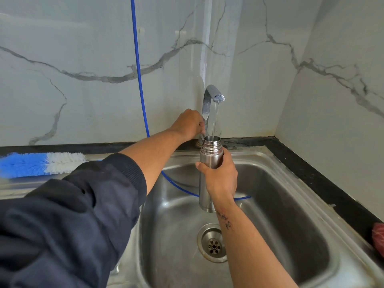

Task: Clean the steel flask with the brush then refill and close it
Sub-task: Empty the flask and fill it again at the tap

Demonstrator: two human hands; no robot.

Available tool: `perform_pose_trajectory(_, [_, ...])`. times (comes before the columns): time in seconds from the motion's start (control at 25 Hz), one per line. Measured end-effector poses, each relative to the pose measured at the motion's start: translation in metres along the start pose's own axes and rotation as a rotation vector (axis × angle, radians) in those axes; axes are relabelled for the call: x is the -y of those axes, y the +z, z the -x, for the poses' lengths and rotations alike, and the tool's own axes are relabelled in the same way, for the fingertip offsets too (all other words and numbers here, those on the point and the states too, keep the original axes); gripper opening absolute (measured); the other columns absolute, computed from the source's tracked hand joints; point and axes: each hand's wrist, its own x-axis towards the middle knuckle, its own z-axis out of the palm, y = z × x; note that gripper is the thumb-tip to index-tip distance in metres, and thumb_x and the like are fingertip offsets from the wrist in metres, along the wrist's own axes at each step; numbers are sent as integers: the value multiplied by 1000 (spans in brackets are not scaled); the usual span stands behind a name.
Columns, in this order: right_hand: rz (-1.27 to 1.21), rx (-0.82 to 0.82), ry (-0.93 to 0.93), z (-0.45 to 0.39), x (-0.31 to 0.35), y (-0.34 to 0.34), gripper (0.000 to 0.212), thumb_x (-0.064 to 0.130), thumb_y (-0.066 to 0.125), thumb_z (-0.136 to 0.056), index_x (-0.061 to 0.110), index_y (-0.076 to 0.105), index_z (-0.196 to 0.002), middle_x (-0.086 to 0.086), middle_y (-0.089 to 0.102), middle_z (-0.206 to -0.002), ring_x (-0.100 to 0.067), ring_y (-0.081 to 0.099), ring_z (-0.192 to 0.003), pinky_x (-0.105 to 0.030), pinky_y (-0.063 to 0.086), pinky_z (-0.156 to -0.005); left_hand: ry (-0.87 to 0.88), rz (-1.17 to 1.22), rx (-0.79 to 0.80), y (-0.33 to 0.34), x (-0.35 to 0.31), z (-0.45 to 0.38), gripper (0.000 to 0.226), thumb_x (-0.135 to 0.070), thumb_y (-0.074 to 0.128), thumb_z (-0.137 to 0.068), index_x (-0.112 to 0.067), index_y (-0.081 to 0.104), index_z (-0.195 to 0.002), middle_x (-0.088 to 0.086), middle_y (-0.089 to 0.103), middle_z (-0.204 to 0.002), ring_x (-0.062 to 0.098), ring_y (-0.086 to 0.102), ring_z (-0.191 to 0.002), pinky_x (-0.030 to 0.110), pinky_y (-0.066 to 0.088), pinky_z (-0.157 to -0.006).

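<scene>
Steel flask [209, 156] stood upright over the sink [291, 175], its open mouth under the tap [212, 96], water running in. Right hand [220, 175] wrapped its fingers round the body; left hand [190, 123] gripped the tap's lever. Brush [41, 164] lay on the worktop. Best to keep the mouth centred under the stream and shut off before overflow.

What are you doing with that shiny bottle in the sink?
A person is filling the steel flask with water. The right hand grips it upright over the sink, its open mouth under the running tap. The left hand holds the tap's handle. The blue and white brush lies on the counter to the left, untouched.
</scene>
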Motion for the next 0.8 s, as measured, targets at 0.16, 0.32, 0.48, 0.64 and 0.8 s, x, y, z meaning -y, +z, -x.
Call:
perform_pose_trajectory(0.16, [6,2,3,-1,-2,0,83,31,89,-74,37,46,-145,15,63,-129,-11,62,-115,-42,55,-99,26,-27,7,0,-10,-8,8,-14,75,-92,-7,79,-94,-2,72,-87,11,67,-83,25,51,-90])
perform_pose_trajectory(0.32, [18,1,-9,-2,-3,1,82,32,90,-74,38,46,-143,17,64,-126,-9,63,-113,-39,54,-97,76,-30,4,5,-13,-16,9,-13,75,-91,-5,79,-92,1,76,-91,10,68,-82,28,53,-92])
perform_pose_trajectory(0.48, [25,-7,-7,-3,-4,0,82,32,90,-74,38,47,-143,17,64,-127,-9,63,-113,-39,54,-97,66,0,28,6,-15,-18,8,-14,79,-88,-6,80,-90,2,77,-88,10,70,-83,33,55,-95])
perform_pose_trajectory(0.64, [25,-20,3,-4,-3,-2,75,31,89,-74,38,50,-138,18,66,-121,-8,64,-107,-34,52,-90,-14,10,3,-5,-17,-8,20,-12,81,-86,-9,76,-106,5,73,-110,17,68,-101,31,52,-96])
perform_pose_trajectory(0.8, [59,-23,26,-3,-3,-4,68,36,89,-73,35,54,-131,15,68,-114,-11,66,-102,-40,55,-91,-101,-64,4,-40,-27,31,19,-3,75,-88,-7,73,-107,5,68,-110,22,66,-101,32,55,-90])
